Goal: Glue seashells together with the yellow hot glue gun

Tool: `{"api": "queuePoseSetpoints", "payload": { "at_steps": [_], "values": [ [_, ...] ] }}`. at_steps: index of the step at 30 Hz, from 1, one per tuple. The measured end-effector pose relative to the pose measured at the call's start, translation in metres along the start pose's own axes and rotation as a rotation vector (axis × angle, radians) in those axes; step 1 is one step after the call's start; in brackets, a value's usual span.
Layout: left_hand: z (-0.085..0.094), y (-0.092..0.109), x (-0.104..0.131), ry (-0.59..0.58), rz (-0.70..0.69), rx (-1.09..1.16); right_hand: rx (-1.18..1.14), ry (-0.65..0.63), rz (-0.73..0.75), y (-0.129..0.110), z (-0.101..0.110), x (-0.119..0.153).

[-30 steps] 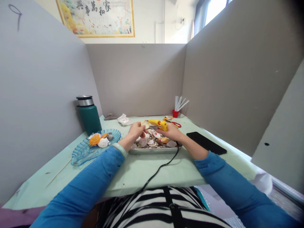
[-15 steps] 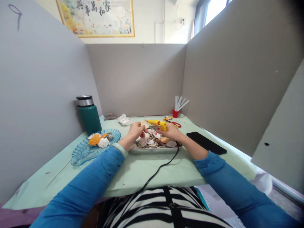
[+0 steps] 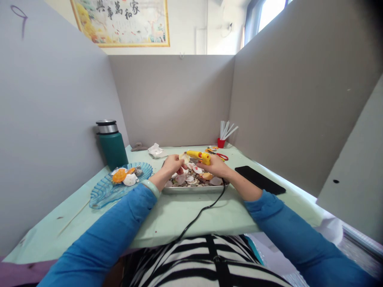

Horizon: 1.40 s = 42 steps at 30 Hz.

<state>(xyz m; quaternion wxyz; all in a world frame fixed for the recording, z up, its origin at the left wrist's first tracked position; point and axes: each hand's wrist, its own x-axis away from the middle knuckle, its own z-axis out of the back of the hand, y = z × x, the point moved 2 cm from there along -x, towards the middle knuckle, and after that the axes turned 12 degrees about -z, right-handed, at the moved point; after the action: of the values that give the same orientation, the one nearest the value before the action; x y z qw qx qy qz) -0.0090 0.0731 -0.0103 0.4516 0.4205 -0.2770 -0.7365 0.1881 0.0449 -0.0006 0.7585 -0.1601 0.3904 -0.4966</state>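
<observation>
A pale cream shell (image 3: 184, 158) is pinched in the fingers of my left hand (image 3: 174, 165), above the left part of a metal tray (image 3: 194, 190). My right hand (image 3: 218, 165) is wrapped round a yellow hot glue gun (image 3: 199, 156), whose nozzle points left at the shell. Whether the nozzle touches the shell I cannot tell. From the gun's handle a black cord (image 3: 203, 209) runs down over the tray's edge to the table's front. Many shells (image 3: 191, 179) in white, pink and orange fill the tray beneath both hands.
At left, a blue glass dish (image 3: 101, 195) holds several shells, near a green bottle (image 3: 112, 149) and a thin stick (image 3: 73, 218). A black phone-like slab (image 3: 259, 179) lies at right. Behind are scissors (image 3: 222, 156), a red cup of glue sticks (image 3: 221, 142) and crumpled tissue (image 3: 155, 150). Grey partitions enclose the table.
The shell in my left hand has shifted slightly right and down, its face turned more toward me. My right hand and the glue gun are almost still.
</observation>
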Motion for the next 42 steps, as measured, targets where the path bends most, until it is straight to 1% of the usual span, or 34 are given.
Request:
{"api": "queuePoseSetpoints", "payload": {
  "at_steps": [8,15,29,42],
  "values": [
    [-0.0005,0.0027,0.0014,-0.007,-0.003,0.034,0.015,-0.010,0.009,-0.0009,0.0002,0.0005],
    [-0.0005,0.0001,0.0002,-0.004,0.000,0.013,0.036,-0.006,0.008,-0.0037,0.0011,0.0016],
    [0.0002,-0.0007,-0.0008,0.013,-0.014,-0.011,0.011,-0.003,-0.004,0.0001,-0.0004,0.0005],
    [0.0002,0.0061,0.0019,0.031,0.016,-0.005,0.005,-0.002,0.000,-0.0013,-0.0001,0.0007]
  ]
}}
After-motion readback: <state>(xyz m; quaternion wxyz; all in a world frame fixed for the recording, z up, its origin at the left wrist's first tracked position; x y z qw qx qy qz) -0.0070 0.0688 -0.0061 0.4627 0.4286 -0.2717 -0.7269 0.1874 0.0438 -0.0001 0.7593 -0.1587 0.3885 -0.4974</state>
